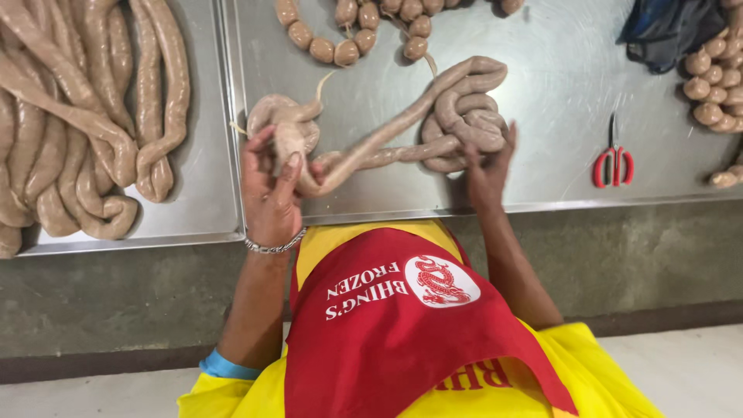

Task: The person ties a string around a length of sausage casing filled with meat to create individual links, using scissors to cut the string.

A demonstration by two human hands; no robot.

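A long pale sausage rope lies on a steel tray, with a coil at its right end and a knotted end with a thin casing tail at its left. My left hand, wearing a chain bracelet, is closed around the thick left end of the rope and lifts it a little off the tray. My right hand reaches to the lower edge of the coil, its fingers closed on the rope there. A red apron over a yellow shirt fills the bottom of the view.
A second steel tray at the left holds several long sausage ropes. Strings of small round links lie at the top, more round links at the right. Red-handled scissors and a dark blue cloth lie at the right.
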